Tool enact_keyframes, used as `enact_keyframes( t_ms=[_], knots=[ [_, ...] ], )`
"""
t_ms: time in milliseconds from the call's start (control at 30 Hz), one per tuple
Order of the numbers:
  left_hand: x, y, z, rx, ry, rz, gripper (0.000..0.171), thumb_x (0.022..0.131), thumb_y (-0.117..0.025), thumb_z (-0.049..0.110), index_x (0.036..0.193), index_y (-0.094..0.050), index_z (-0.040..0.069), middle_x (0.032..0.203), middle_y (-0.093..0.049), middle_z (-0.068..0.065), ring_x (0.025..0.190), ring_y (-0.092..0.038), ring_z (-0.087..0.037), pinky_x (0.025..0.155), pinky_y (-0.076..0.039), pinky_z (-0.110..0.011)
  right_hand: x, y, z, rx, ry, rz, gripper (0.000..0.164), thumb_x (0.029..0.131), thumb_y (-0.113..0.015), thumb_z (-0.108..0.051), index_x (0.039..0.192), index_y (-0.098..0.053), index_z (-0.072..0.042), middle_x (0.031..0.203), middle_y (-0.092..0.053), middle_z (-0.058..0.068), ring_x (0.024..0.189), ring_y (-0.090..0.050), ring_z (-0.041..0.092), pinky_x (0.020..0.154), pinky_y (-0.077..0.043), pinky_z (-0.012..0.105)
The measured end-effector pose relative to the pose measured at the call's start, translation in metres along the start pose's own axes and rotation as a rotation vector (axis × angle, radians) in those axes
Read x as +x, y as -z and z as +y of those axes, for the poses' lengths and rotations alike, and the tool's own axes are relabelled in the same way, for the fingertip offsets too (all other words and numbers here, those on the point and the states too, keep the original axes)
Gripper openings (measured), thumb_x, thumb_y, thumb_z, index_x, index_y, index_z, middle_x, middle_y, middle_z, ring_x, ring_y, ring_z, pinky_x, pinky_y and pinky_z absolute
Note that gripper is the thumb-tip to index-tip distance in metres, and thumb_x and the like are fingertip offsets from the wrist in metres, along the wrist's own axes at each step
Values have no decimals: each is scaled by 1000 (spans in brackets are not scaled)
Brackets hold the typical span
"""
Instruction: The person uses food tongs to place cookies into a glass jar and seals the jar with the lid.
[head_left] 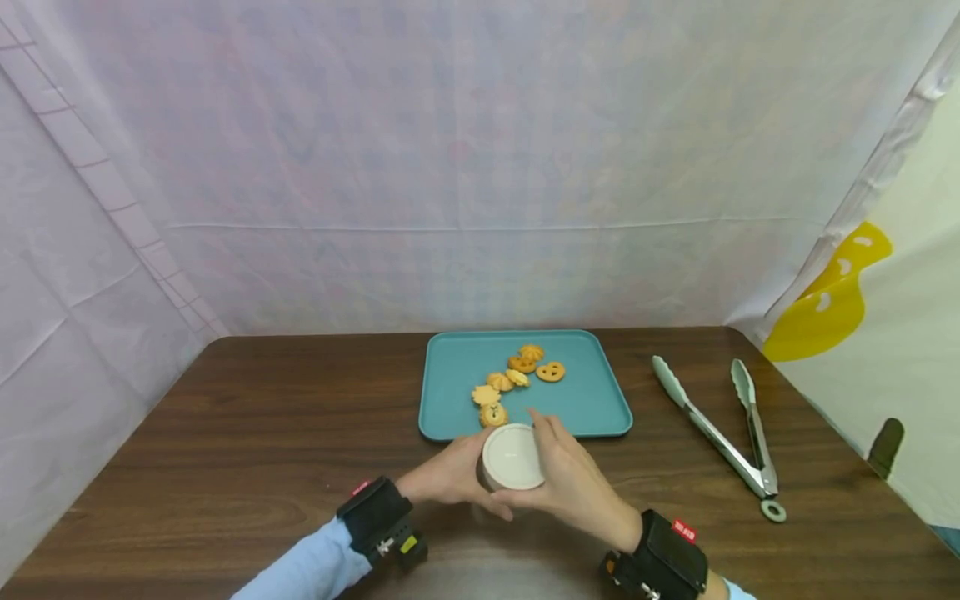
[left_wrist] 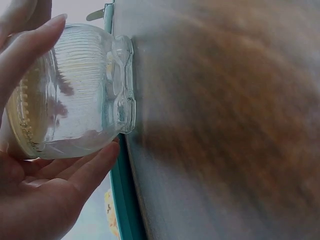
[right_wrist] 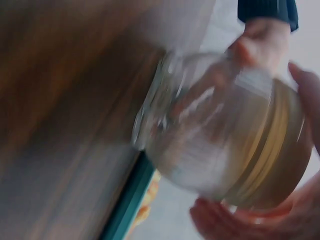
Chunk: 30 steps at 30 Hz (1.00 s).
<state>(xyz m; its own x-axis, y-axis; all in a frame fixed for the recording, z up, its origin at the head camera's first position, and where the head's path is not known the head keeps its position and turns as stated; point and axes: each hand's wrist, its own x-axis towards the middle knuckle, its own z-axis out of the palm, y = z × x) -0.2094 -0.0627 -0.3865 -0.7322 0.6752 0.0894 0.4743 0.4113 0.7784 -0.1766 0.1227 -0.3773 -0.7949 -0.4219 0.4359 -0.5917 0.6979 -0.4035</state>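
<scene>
A clear glass jar point(left_wrist: 82, 85) with ribbed sides and a flared, faceted foot stands between my hands, close in front of the tray. Its round off-white lid point(head_left: 512, 456) is on top, seen from above in the head view. My left hand point(head_left: 452, 473) grips the jar from the left, the fingers along its side in the left wrist view. From the right, my right hand point(head_left: 567, 469) holds the lid's rim, its thumb reaching across the front. Through the glass point(right_wrist: 195, 130) in the right wrist view, blurred, I see no contents.
Behind the jar lies a teal tray point(head_left: 592, 408) with several cookies point(head_left: 498, 382) of various shapes, one a pretzel point(head_left: 551, 372). Open metal tongs point(head_left: 723, 446) lie on the brown wooden table point(head_left: 247, 433) to the right. Pale cloth hangs behind and beside the table.
</scene>
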Motion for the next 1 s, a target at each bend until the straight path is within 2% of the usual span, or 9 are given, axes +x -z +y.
enact_keyframes(
  t_ms=[133,267,367,600,800,1000],
  knots=[
    [0,0,1,-2,0,7,89,55,-85,23,130,-39,11,123,-52,-3,110,-49,-15,95,-40,-28,-4,-3,-7,-61,-52,65,95,59,-73,-57,121,-44,8,96,-50,9,79,-51,15,59,-50,24],
    [0,1,1,-5,6,10,89,55,-85,24,129,-40,11,123,-52,-3,110,-49,-15,95,-40,-28,-5,-2,-7,-49,-17,89,83,58,-76,-52,114,-49,4,93,-50,5,78,-49,11,61,-48,22],
    [0,1,1,-1,10,12,89,54,-86,25,129,-40,11,123,-52,-2,110,-49,-15,95,-40,-30,-4,-1,-4,-11,10,83,81,57,-77,-51,113,-51,2,95,-50,3,80,-49,11,63,-49,22],
    [0,1,0,14,3,19,89,52,-86,25,128,-42,11,122,-52,-2,110,-49,-14,96,-39,-30,-1,4,6,86,41,-2,78,60,-76,-50,116,-51,-3,99,-50,0,86,-52,12,69,-51,25],
    [0,1,0,17,-3,23,88,53,-86,25,128,-41,11,122,-52,-2,110,-49,-15,95,-39,-29,3,6,16,178,76,-97,78,63,-71,-55,120,-48,-7,104,-48,-3,91,-52,12,73,-51,27],
    [0,1,0,21,5,22,89,54,-85,26,129,-39,11,124,-51,-2,111,-48,-16,96,-39,-31,8,8,26,252,108,-158,78,62,-74,-52,123,-46,-12,107,-47,-6,95,-51,12,76,-50,28]
  ],
)
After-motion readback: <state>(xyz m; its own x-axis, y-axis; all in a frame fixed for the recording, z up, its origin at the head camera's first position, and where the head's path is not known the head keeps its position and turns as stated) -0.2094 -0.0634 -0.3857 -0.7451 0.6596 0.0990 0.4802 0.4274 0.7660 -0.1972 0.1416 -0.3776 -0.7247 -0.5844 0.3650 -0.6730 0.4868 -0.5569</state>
